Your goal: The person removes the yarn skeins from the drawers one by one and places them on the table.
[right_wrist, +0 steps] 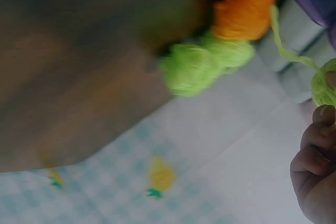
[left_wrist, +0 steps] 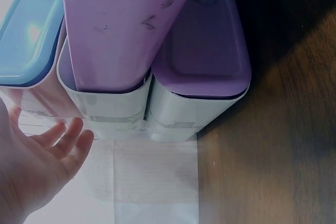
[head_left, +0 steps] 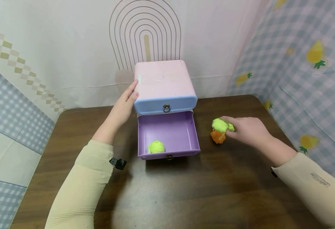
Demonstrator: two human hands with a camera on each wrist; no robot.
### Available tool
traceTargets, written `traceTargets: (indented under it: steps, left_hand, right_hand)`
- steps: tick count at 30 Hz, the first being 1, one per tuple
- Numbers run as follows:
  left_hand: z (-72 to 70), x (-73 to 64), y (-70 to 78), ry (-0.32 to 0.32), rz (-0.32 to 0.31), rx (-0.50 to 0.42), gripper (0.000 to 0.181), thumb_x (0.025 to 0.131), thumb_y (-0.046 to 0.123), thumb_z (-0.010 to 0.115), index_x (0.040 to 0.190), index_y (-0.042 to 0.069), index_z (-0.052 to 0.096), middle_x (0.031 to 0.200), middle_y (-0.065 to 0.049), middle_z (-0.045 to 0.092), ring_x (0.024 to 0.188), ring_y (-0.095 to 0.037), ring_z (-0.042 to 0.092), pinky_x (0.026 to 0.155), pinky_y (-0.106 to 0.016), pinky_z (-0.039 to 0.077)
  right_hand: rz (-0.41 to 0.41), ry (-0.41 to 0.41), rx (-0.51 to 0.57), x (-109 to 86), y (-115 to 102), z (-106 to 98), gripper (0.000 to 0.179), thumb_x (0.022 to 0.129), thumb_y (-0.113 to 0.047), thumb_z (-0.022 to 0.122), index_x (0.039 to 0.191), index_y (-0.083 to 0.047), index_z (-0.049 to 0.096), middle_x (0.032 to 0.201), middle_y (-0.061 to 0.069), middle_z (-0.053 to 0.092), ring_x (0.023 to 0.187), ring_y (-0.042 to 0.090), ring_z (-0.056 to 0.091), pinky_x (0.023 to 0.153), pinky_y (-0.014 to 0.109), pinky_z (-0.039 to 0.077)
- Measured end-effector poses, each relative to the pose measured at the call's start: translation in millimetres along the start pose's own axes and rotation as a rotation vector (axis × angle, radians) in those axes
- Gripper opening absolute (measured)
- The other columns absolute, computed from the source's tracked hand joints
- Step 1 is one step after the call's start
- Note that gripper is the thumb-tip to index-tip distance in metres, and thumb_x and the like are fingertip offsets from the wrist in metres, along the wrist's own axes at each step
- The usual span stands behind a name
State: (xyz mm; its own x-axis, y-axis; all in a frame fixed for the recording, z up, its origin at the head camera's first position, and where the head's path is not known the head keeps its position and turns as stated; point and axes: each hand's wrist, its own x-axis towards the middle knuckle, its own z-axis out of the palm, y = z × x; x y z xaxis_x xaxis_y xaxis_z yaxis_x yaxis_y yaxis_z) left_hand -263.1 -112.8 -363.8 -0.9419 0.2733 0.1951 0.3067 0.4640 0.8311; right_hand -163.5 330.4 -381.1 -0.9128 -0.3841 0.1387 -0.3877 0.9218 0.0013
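Note:
My left hand (head_left: 121, 107) rests with relaxed fingers against the left side of the pink top unit (head_left: 164, 79) of a small drawer cabinet. Below its closed blue drawer (head_left: 151, 106), a purple drawer (head_left: 176, 132) is pulled out, with a yellow-green yarn ball (head_left: 156, 147) inside at the front left. To the right of the cabinet, my right hand (head_left: 250, 129) pinches another yellow-green yarn ball (right_wrist: 321, 90), from which a loose strand hangs. Beneath it an orange yarn ball (right_wrist: 244, 10) lies against more yellow-green yarn (right_wrist: 189, 71) on the table.
In the left wrist view, a closed purple drawer (left_wrist: 205, 45) sits below the pulled-out one. The brown wooden table (head_left: 167, 194) carries the cabinet. A patterned cloth (head_left: 213, 38) hangs behind, and a checked cloth (head_left: 304, 105) borders the right side.

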Motion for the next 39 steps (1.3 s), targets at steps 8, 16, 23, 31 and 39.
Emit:
traceTargets:
  steps: [8, 16, 23, 31, 39]
  left_hand:
    - [0.8, 0.6, 0.1, 0.005, 0.004, 0.006, 0.057, 0.101, 0.06, 0.036, 0.155, 0.047, 0.024, 0.162, 0.002, 0.024, 0.147, -0.024, 0.023, 0.117, -0.056, 0.017]
    - [1.3, 0.8, 0.3, -0.002, 0.004, 0.009, 0.057, 0.101, 0.06, 0.035, 0.155, 0.046, 0.023, 0.162, 0.002, 0.024, 0.147, -0.026, 0.024, 0.117, -0.056, 0.018]
    - [0.9, 0.0, -0.8, 0.005, -0.004, 0.004, 0.056, 0.101, 0.06, 0.035, 0.155, 0.047, 0.024, 0.162, 0.004, 0.023, 0.146, -0.026, 0.025, 0.117, -0.057, 0.017]
    - [2.5, 2.0, 0.3, -0.004, 0.024, -0.006, 0.058, 0.102, 0.059, 0.035, 0.156, 0.043, 0.024, 0.162, 0.002, 0.024, 0.147, -0.023, 0.022, 0.118, -0.055, 0.017]
    - [1.2, 2.3, -0.6, 0.005, 0.019, -0.002, 0.057, 0.102, 0.057, 0.035, 0.156, 0.043, 0.024, 0.162, 0.001, 0.025, 0.147, -0.024, 0.023, 0.118, -0.055, 0.017]
  right_hand:
    - [0.074, -0.067, -0.015, -28.8, 33, 24, 0.052, 0.087, -0.028, 0.071, 0.136, -0.018, 0.059, 0.05, -0.008, 0.035, 0.045, 0.012, 0.031, 0.04, 0.029, 0.025]
    - [0.114, -0.135, -0.017, -44.6, 53, 46, 0.052, 0.087, -0.027, 0.071, 0.136, -0.014, 0.059, 0.049, -0.006, 0.034, 0.044, 0.012, 0.031, 0.039, 0.029, 0.025]
    - [0.112, -0.14, -0.017, -42.9, 52, 55, 0.05, 0.088, -0.023, 0.071, 0.136, -0.013, 0.059, 0.049, -0.005, 0.036, 0.044, 0.014, 0.033, 0.038, 0.031, 0.027]
    - [0.127, -0.177, -0.011, -39.3, 51, 63, 0.055, 0.09, -0.024, 0.072, 0.141, -0.012, 0.054, 0.051, -0.005, 0.04, 0.046, 0.014, 0.037, 0.038, 0.032, 0.029]
    - [0.133, -0.186, 0.004, -43.0, 52, 60, 0.059, 0.09, -0.029, 0.072, 0.142, -0.012, 0.051, 0.052, -0.006, 0.046, 0.046, 0.013, 0.042, 0.037, 0.033, 0.032]
